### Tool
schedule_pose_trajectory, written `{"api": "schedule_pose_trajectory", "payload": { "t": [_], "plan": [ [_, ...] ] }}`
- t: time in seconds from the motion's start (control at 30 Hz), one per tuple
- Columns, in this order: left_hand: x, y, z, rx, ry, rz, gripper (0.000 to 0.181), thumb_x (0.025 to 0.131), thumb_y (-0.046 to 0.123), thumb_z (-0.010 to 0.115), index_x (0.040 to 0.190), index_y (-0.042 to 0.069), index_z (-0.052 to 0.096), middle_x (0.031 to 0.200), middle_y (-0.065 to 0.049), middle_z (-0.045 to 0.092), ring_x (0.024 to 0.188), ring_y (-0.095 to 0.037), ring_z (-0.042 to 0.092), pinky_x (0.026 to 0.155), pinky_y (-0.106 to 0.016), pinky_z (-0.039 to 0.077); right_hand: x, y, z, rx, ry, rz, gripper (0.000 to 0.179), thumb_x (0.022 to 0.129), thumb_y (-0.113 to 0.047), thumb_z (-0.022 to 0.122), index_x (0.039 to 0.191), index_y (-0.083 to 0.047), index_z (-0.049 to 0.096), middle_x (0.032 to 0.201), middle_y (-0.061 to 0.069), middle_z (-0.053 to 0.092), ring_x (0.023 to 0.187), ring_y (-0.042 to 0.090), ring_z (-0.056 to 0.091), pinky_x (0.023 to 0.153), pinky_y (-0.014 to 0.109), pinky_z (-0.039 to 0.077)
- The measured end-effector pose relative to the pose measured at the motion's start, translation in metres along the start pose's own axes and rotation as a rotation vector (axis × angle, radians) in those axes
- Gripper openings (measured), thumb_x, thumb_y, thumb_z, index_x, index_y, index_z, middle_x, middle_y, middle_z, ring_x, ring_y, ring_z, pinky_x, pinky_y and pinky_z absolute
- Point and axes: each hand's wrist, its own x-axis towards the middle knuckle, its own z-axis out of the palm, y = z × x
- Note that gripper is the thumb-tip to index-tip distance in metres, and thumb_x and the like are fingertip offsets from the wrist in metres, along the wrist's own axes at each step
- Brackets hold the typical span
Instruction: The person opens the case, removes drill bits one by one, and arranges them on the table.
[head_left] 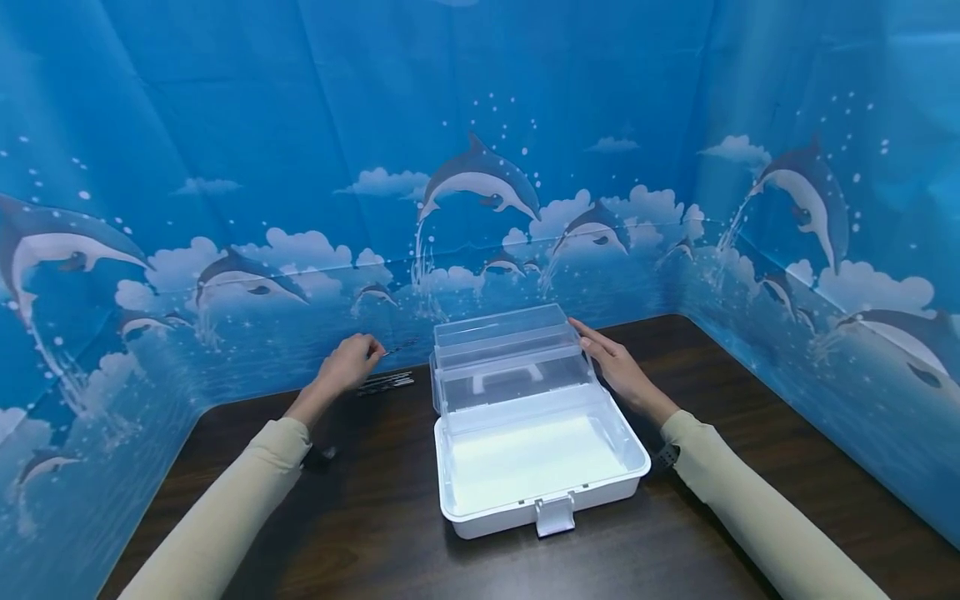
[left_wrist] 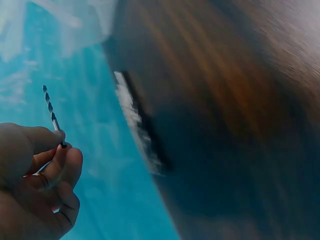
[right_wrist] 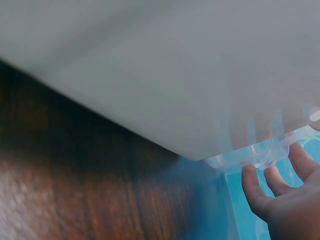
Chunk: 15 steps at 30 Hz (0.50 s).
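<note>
My left hand [head_left: 351, 362] pinches a drill bit [left_wrist: 50, 106] by its shank end between thumb and fingertips, its spiral part pointing away. Beneath it, several more drill bits [head_left: 386, 382] lie in a bundle on the table near the back edge; they look blurred in the left wrist view. A white storage box [head_left: 551, 510] with a raised clear lid [head_left: 517, 387] stands open to the right. My right hand [head_left: 617, 367] touches the right side of the clear upper part, fingers spread and fairly straight. In the right wrist view its fingertips [right_wrist: 250, 172] are right at the clear plastic.
A dark wooden table [head_left: 360, 517] lies under everything. Blue dolphin-print sheeting [head_left: 315, 167] hangs along its back and sides. At the box's front hangs a white latch [head_left: 555, 515]. Transparent trays [head_left: 517, 354] sit raised at the box's rear.
</note>
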Motion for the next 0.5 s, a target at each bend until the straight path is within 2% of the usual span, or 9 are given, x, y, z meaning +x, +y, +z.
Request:
{"api": "schedule_pose_trajectory", "payload": {
  "t": [0.17,0.33,0.5],
  "plan": [
    [0.004,-0.021,0.014,0.035,-0.046,-0.032,0.026,0.109,0.017,0.051,0.117,-0.003,0.065,0.105,-0.015,0.060,0.073,-0.025,0.053,0.061,-0.041,0.044,-0.003,-0.011,0.001,0.004,-0.015,0.005,0.050,0.113,-0.033,0.037,0.162,-0.023,0.030,0.167,0.002,0.019,0.153,0.029,0.012,0.117,0.061,0.014],
    [0.009,-0.031,0.022,0.108,-0.058,-0.029,0.022,0.108,0.013,0.051,0.111,-0.002,0.067,0.102,-0.015,0.059,0.079,-0.027,0.055,0.065,-0.043,0.046,-0.011,-0.029,0.004,-0.005,-0.017,0.004,0.052,0.113,-0.034,0.039,0.162,-0.021,0.030,0.167,0.004,0.020,0.153,0.031,0.014,0.116,0.063,0.015],
    [0.014,-0.038,0.028,0.151,-0.089,-0.035,0.022,0.108,0.011,0.051,0.114,-0.001,0.069,0.104,-0.015,0.060,0.083,-0.026,0.059,0.067,-0.045,0.048,-0.011,-0.031,0.004,0.005,-0.022,0.003,0.052,0.113,-0.034,0.039,0.162,-0.021,0.030,0.167,0.004,0.019,0.153,0.031,0.013,0.116,0.062,0.015]
  ]
}}
